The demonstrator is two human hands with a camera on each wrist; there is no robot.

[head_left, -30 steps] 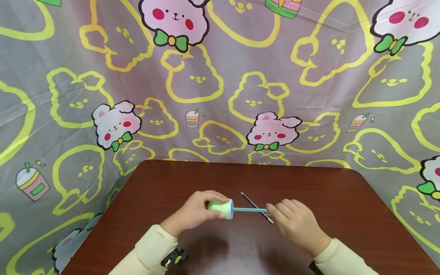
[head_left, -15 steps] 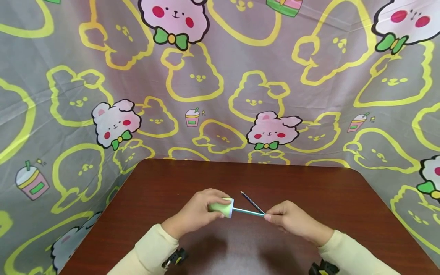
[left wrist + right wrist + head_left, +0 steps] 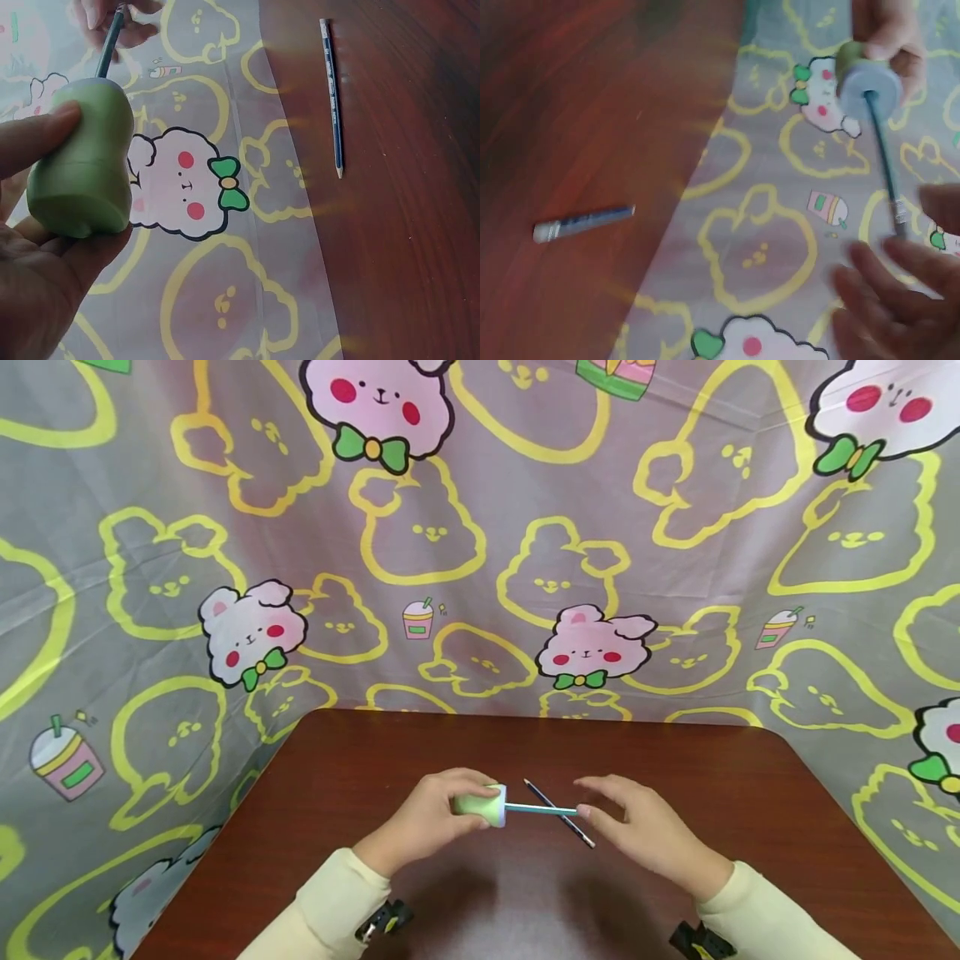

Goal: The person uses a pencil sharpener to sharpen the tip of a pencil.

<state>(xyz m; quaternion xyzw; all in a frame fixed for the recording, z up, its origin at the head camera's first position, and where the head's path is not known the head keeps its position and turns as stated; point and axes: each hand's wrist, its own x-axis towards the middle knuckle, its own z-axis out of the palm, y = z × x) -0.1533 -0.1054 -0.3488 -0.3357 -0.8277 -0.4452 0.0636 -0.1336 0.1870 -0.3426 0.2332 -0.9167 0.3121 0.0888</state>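
My left hand (image 3: 427, 818) grips a light green pencil sharpener (image 3: 480, 806) with a waisted body, thumb and fingers around its sides. Its pale lavender face points right, and a teal pencil (image 3: 540, 809) sticks straight out of the hole. At the pencil's outer end is my right hand (image 3: 645, 827), fingers spread and the thumb tip right by the end. In the right wrist view this hand (image 3: 892, 292) is blurred, its fingers apart around the ferrule end. Inside the sharpener, the pencil's tip is hidden.
A dark blue pencil (image 3: 576, 829) with a white end lies diagonally on the brown table (image 3: 390, 760), beyond the teal one. Grey cloth (image 3: 480, 602) with a rabbit pattern hangs behind and at both sides of the table.
My right hand has let go of the teal pencil and spread its fingers. The pencil, tilted down to the right half a second ago, is nearly level now. My left hand keeps its grip.
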